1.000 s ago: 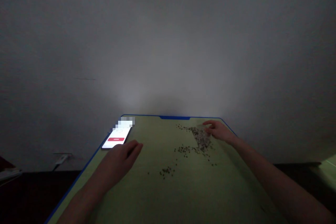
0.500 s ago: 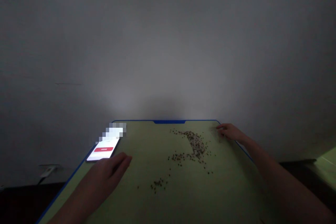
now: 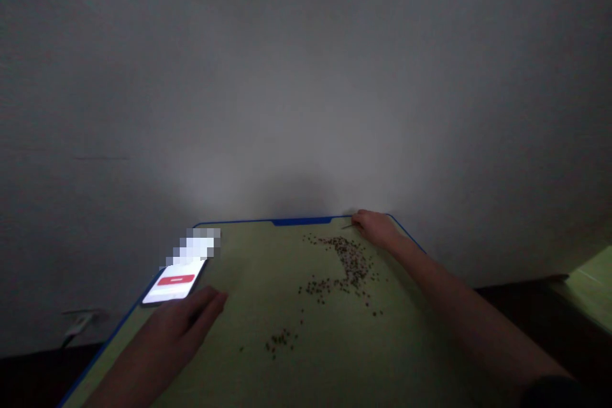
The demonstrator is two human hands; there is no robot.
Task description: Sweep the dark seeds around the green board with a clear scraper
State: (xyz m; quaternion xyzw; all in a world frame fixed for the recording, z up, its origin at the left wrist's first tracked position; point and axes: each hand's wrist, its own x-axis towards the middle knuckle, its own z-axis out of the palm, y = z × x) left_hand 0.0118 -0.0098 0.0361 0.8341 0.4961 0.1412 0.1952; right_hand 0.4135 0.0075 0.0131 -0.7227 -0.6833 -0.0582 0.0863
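My left hand lies flat, fingers together and stretched out, on a pale green tabletop just below a lit phone. Reaching to the far edge, my right hand has its fingers pinched on a thin stick-like thing that I cannot make out. Small dark seeds are scattered in a heap just below that hand. A smaller cluster of seeds sits nearer the middle.
The table has a blue rim and stands against a plain grey wall. A power strip or plug lies on the dark floor at the left. Another pale green surface shows at the right edge.
My right hand left the seed heap, went to the right edge, then to the far edge above the heap. My left hand stayed flat beside the phone. The view drifted.
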